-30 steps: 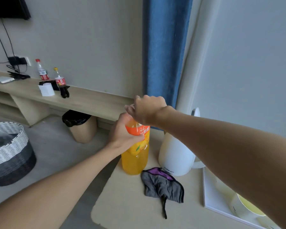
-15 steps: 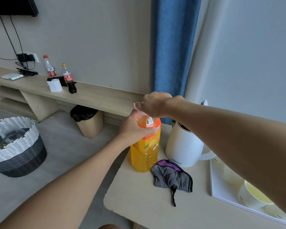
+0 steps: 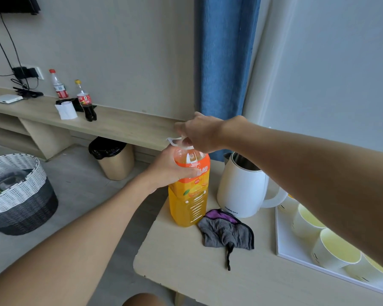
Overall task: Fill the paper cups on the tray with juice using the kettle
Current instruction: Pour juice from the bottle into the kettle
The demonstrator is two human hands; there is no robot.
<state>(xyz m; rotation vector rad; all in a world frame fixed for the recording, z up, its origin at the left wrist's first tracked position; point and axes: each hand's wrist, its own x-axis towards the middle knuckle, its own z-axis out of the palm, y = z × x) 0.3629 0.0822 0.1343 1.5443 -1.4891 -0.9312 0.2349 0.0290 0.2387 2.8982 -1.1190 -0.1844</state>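
Two grips on the juice bottle (image 3: 188, 204): left hand (image 3: 173, 171) wraps its shoulder, right hand (image 3: 199, 134) pinches the top, probably unscrewing. Next, pour into the open kettle (image 3: 239, 191) just right of the hands; paper cups (image 3: 332, 250) wait under the right forearm.

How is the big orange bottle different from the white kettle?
The juice bottle is see-through and orange; the kettle is white and solid. The bottle is gripped by the left hand, with the right hand at its top; no hand holds the kettle. Both stand upright on the table.
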